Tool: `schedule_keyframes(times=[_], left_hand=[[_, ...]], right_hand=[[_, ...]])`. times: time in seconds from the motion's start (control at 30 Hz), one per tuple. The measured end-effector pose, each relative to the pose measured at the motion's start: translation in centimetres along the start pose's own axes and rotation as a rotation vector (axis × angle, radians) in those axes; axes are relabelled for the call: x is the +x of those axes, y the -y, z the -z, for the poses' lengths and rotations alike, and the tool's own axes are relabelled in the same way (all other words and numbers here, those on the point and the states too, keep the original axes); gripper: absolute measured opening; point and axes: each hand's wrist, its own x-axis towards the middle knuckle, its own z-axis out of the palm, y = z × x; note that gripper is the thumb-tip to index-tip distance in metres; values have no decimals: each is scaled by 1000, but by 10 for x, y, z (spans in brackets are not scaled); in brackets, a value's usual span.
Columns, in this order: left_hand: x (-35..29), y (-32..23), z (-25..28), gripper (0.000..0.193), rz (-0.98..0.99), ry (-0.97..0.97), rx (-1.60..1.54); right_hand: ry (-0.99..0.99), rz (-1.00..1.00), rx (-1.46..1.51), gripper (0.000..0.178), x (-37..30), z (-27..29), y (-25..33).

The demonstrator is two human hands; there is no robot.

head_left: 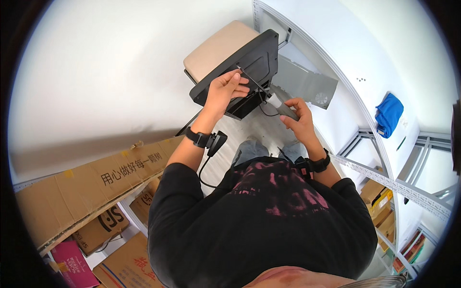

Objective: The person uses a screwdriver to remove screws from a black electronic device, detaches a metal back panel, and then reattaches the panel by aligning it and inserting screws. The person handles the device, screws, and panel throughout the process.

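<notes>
A seat with a beige cushion (223, 45) and a black plastic underside (261, 54) stands tipped on its side, underside toward me. My right hand (300, 117) is closed round the grey handle of a long-shafted screwdriver (281, 104), which has a white collar. Its thin dark shaft runs up and left to the black underside. My left hand (226, 91) is raised at the shaft's far end, thumb and index finger brought together there, other fingers curled loosely. Whether they hold the tip or something small cannot be made out. A thin black cable loops below the shaft.
A grey metal panel with a round vent (312, 84) leans behind the seat. White shelving with metal frames (398, 185) curves along the right, a blue cloth bundle (389, 115) on it. Cardboard boxes (96, 192) fill the left shelf, with a pink box (74, 264) beneath.
</notes>
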Motion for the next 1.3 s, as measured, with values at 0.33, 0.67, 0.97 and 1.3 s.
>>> schedule_keyframes(times=[0.33,0.67,0.97,1.3], left_hand=[[38,-21,22,51,-817,-201,1386],[55,1,36,58,-803,-97,1424],[53,1,32,56,-809,-119,1406],[50,3,28,55,-807,-151,1394]], right_hand=[[-94,52,-49,35,14,-13,-24],[-141,91,-154,31,22,-25,-24],[-257,245,-310,54,17,-22,-25],[-407,117,-266,50,7,-26,-15]])
